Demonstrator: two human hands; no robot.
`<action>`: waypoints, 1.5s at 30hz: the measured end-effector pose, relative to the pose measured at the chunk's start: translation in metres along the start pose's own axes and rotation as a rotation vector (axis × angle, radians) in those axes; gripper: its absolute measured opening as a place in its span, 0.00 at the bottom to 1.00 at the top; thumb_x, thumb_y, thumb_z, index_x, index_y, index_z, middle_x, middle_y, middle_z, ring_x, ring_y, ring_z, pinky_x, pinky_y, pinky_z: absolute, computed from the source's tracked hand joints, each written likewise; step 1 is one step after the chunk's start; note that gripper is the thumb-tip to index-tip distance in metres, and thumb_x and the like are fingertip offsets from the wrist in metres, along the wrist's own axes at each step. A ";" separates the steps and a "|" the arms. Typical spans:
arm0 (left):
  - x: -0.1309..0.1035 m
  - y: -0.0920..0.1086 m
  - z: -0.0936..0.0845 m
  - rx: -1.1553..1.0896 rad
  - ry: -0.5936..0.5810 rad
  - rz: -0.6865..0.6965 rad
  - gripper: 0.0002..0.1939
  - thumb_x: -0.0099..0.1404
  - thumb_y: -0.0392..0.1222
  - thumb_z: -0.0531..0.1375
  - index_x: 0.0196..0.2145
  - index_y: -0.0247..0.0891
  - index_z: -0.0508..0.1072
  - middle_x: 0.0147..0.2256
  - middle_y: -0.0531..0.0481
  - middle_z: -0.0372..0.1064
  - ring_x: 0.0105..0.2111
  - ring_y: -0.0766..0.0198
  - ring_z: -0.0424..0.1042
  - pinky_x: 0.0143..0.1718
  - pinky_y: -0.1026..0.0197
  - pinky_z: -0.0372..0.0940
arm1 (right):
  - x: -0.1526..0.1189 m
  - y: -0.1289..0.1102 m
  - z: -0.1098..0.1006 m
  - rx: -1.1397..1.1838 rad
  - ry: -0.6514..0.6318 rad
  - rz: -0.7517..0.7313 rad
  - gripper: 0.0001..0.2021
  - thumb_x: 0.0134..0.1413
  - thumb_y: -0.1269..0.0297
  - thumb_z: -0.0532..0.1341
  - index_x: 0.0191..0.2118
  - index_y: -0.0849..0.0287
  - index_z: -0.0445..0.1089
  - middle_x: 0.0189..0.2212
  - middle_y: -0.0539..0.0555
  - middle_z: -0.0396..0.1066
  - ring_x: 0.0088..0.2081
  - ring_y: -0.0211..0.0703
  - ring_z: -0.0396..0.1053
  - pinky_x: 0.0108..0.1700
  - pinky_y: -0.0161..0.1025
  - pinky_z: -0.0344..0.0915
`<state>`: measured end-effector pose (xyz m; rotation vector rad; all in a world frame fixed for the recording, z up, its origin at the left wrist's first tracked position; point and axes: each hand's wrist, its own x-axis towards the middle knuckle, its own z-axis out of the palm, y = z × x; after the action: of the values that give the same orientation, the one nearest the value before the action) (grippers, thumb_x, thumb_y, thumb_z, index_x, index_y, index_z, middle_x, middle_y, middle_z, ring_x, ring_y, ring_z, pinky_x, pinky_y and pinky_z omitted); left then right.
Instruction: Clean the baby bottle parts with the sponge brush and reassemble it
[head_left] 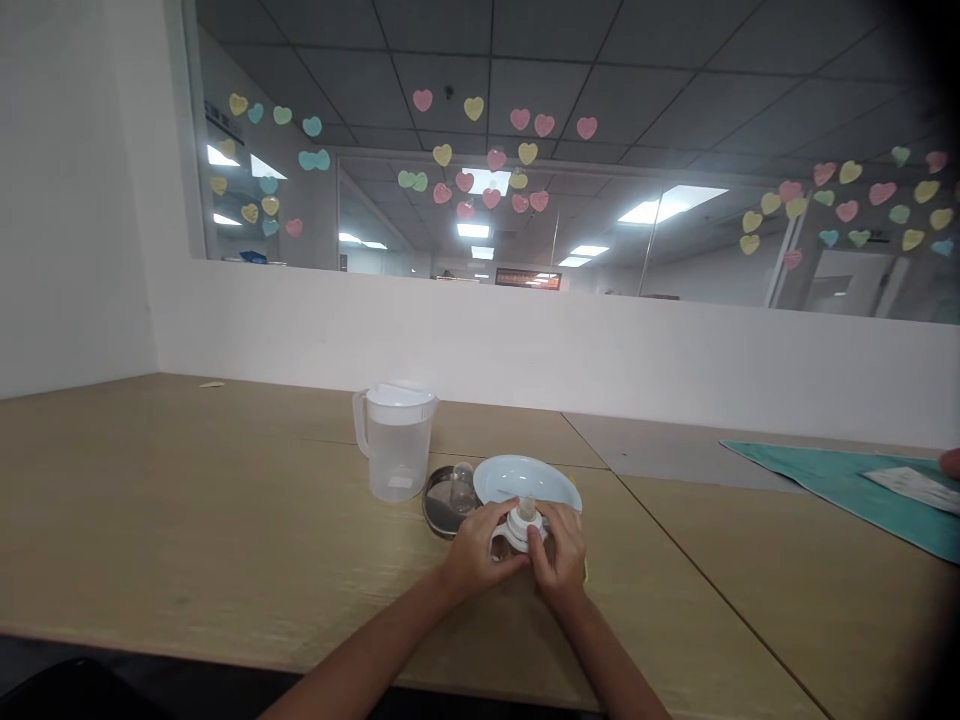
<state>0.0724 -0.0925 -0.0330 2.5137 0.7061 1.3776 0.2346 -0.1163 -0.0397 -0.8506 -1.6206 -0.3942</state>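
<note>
Both hands are closed around what looks like a baby bottle (519,532), with a white collar and a clear teat pointing up. On its left side, my left hand (480,548) grips it with thumb and fingers. My right hand (559,548) holds the other side, thumb against the white collar. The bottle's lower body is mostly hidden by my hands. Just behind them sits a pale blue bowl (529,468). To the left, a clear domed cap (463,488) stands in a round metal dish (439,515).
A translucent measuring jug (399,455) with a handle stands behind the dish, on the wooden table (225,520). A teal cloth (795,465) with a white packet (911,487) lies at the right. Part of a finger (951,462) shows at the right edge. Behind is a low white wall (300,325) under glass.
</note>
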 end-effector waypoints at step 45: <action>-0.006 0.001 0.006 -0.045 -0.046 -0.115 0.37 0.57 0.52 0.60 0.58 0.38 0.50 0.46 0.42 0.64 0.45 0.57 0.66 0.44 0.56 0.66 | -0.010 0.010 0.007 0.235 -0.006 0.130 0.16 0.62 0.66 0.47 0.53 0.56 0.60 0.46 0.57 0.66 0.47 0.46 0.64 0.47 0.44 0.62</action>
<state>0.0747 -0.0962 -0.0405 2.4215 0.7879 1.2785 0.2375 -0.1083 -0.0529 -0.7735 -1.5712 -0.1068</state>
